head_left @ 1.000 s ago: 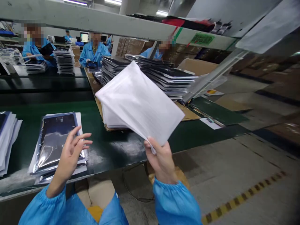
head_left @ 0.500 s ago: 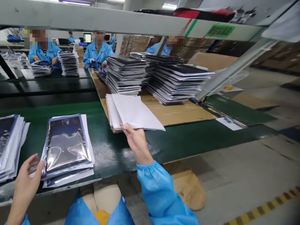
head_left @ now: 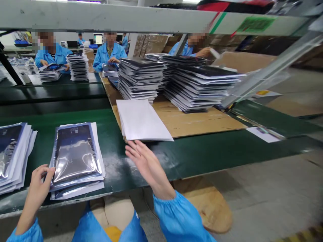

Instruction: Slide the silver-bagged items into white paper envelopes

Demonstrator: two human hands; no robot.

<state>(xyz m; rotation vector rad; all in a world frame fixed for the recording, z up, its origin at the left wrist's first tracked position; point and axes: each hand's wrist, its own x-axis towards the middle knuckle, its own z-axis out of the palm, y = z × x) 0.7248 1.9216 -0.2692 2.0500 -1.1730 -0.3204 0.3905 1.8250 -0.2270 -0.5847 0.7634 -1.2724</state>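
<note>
Just off the near edge of a white paper stack (head_left: 143, 121), my right hand (head_left: 148, 164) is open, fingers stretched out and holding nothing. The sheets lie fairly even on a brown cardboard sheet (head_left: 202, 122). On the green work surface, a dark, glossy panel in clear film (head_left: 75, 151) tops a small pile with white paper between its layers. My left hand (head_left: 40, 185) is at that pile's left edge, thumb and curled fingers closed on the film-wrapped panel's edge. Part of those fingers is hidden.
Another pile of wrapped panels and paper (head_left: 12, 151) lies far left. Tall stacks of wrapped panels (head_left: 141, 77) stand at the back of the cardboard. A slanted metal post (head_left: 272, 70) rises on the right, under a crossbeam (head_left: 113, 18). Co-workers in blue (head_left: 108, 55) sit opposite.
My right hand has let go of the white sheet, which now lies squared on the stack, and drawn back slightly. My left hand has closed in on the panel pile's edge.
</note>
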